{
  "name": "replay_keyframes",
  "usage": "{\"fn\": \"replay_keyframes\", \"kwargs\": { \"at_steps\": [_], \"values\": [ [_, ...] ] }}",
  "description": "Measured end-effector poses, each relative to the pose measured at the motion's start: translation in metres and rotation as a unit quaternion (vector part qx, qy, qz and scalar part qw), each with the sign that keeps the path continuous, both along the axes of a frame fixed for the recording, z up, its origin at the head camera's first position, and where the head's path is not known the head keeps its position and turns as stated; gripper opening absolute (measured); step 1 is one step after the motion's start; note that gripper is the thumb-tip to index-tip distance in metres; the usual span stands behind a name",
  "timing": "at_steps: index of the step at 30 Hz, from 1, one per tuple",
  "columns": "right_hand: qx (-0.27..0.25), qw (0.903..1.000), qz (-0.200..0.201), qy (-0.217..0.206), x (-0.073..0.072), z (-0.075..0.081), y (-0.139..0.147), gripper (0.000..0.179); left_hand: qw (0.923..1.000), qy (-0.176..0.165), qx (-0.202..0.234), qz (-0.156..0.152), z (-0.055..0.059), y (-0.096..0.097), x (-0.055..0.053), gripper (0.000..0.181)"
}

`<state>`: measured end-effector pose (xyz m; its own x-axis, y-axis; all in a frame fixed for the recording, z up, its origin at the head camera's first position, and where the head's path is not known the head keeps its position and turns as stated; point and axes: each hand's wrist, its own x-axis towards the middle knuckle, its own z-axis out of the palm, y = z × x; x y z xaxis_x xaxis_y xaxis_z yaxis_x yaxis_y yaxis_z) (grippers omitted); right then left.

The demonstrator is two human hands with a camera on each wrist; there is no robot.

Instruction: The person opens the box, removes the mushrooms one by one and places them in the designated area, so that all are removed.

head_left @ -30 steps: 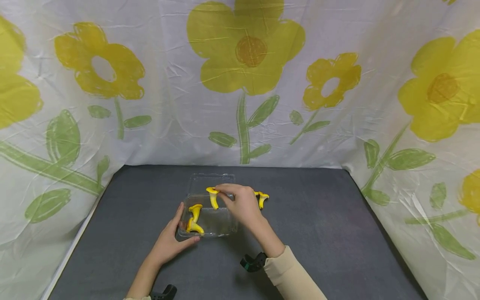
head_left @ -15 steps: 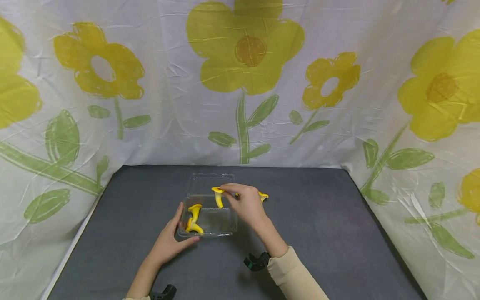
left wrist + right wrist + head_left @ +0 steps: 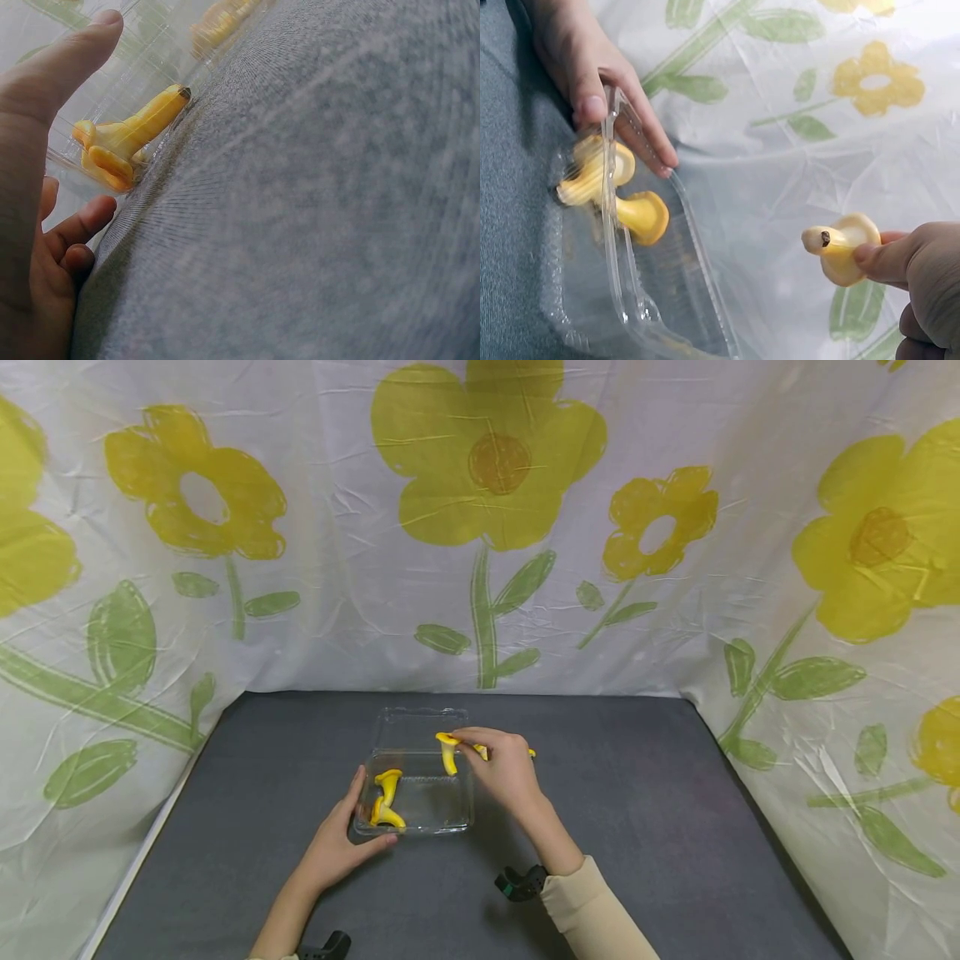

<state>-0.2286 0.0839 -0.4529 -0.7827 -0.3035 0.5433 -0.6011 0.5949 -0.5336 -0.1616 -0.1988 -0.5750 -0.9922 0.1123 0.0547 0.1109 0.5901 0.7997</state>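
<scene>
- Up in the air, the yellow mushroom (image 3: 448, 755), stem down, sits above the far right part of the clear plastic box (image 3: 435, 831)!
- A firm pinch from the right hand (image 3: 506, 768): thumb and fingertips narrow on the cap's edge.
- Inside the box, at its left end, two more mushrooms (image 3: 387, 800) lie touching.
- Over on the left, the left hand (image 3: 333, 852) spreads wide, thumb at the near side, fingers along the left wall.
- The clear lid (image 3: 416, 727) lies folded out on the far side, and yellow pieces (image 3: 532, 752) peek out behind the right hand, mostly hidden.
- Underneath, a dark grey tabletop (image 3: 675, 827); all round it, a creased white curtain (image 3: 360, 635) with big yellow flowers and green leaves.
- Here's one for the right wrist view: a dark tip (image 3: 826, 238) on the held stem, unclear from the head.
- And the left wrist view, close in, catches the surface's fine weave and a dark stem end (image 3: 184, 92) through the plastic.
</scene>
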Motion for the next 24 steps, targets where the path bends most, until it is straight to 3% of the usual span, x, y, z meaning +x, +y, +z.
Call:
{"fn": "replay_keyframes", "kwargs": {
  "at_steps": [12, 19, 24],
  "values": [
    [-0.020, 0.9993, -0.022, -0.024, -0.004, -0.006, 0.012, 0.020, 1.0000, -0.008, -0.003, 0.002, 0.002, 0.000, 0.001, 0.123],
    [-0.069, 0.9955, -0.028, -0.059, -0.006, -0.010, 0.022, 0.017, 1.0000, -0.003, -0.004, 0.001, 0.002, 0.000, 0.001, 0.123],
    [-0.117, 0.9872, -0.028, -0.105, -0.008, -0.016, 0.028, 0.016, 1.0000, -0.006, -0.006, 0.001, 0.004, 0.001, 0.001, 0.123]
  ]
}}
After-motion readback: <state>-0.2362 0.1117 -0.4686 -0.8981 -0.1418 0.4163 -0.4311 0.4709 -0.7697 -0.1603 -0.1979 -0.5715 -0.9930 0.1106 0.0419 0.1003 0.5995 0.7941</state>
